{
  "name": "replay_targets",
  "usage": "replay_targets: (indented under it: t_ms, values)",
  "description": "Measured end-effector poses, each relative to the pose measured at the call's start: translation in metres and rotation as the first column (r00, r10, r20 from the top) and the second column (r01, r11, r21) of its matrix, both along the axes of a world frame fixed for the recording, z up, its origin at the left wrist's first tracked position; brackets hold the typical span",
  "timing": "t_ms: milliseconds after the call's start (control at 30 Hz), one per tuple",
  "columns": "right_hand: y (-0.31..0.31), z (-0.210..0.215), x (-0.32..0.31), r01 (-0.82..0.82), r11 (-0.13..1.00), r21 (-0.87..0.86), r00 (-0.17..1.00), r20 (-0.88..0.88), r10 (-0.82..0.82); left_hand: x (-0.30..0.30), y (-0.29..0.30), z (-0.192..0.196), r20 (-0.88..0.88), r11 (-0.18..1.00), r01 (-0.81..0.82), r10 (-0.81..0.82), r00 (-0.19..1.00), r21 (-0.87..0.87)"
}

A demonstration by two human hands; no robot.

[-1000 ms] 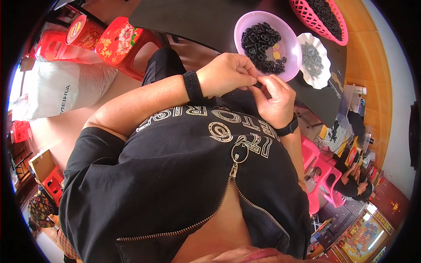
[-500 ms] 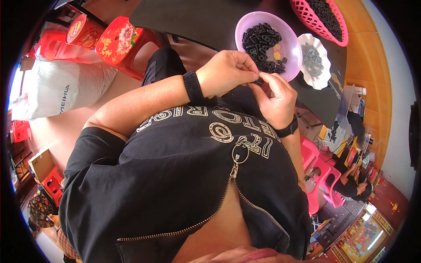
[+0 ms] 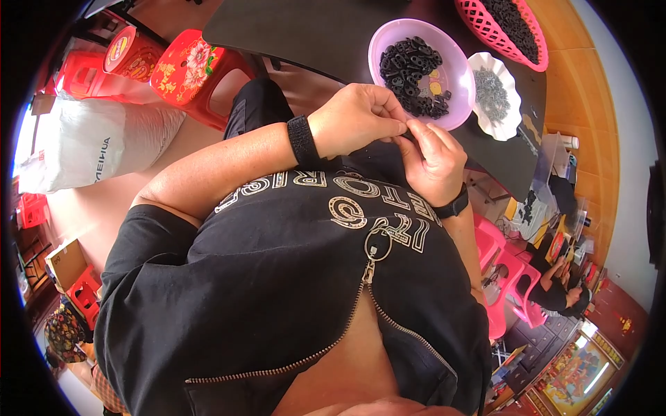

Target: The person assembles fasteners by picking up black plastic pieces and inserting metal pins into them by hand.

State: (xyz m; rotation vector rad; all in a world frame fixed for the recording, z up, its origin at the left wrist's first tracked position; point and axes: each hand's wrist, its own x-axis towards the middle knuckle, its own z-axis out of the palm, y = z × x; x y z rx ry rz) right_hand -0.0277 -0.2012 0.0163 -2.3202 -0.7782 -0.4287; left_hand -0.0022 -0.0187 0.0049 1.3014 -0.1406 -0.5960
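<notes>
My left hand (image 3: 357, 121) and my right hand (image 3: 436, 158) meet above my lap, just short of the lilac plastic bowl. Both are closed in a pinch, thumb against fingers, and their tips touch. The small black plastic part seen between the fingertips earlier is now almost wholly hidden behind them. Right beyond my hands, the lilac bowl (image 3: 460, 66) holds a heap of small black plastic parts (image 3: 413, 66) with holes through them. Beside it stands a white wavy-rimmed dish (image 3: 510, 123) full of tiny clear or silvery pieces (image 3: 491, 93).
The bowls stand on a dark table (image 3: 305, 35). A pink lattice basket (image 3: 479, 28) at the far right holds more black parts. Red stools (image 3: 187, 66) and a white sack (image 3: 104, 142) are on the left. Pink chairs (image 3: 510, 281) and another person (image 3: 555, 288) are at right.
My fingertips have closed together, covering the black part that showed between them. The left hand sits slightly lower. The bowl and dish appear shifted slightly left in the picture.
</notes>
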Motion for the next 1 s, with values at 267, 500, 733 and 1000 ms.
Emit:
replay_targets:
  t_ms: [267, 500, 733, 1000]
  values:
    - [-0.002, 0.002, 0.002, -0.039, 0.999, -0.003, 0.999, 0.014, 0.04, 0.0, 0.002, 0.003, -0.032, 0.999, 0.039, -0.04, 0.999, -0.032]
    - [0.0, 0.01, 0.002, 0.082, 0.99, 0.115, 0.99, -0.12, -0.068, 0.007, 0.007, 0.007, -0.015, 0.998, -0.048, 0.048, 0.999, -0.04]
    - [-0.002, 0.023, 0.005, 0.037, 0.987, 0.157, 0.999, -0.031, -0.032, 0.032, 0.03, 0.0, -0.024, 0.952, -0.299, 0.298, 0.954, -0.064]
    - [-0.007, 0.029, 0.013, 0.07, 0.993, 0.097, 0.997, 0.028, -0.073, 0.072, 0.06, -0.023, 0.03, 0.914, -0.405, 0.405, 0.914, -0.008]
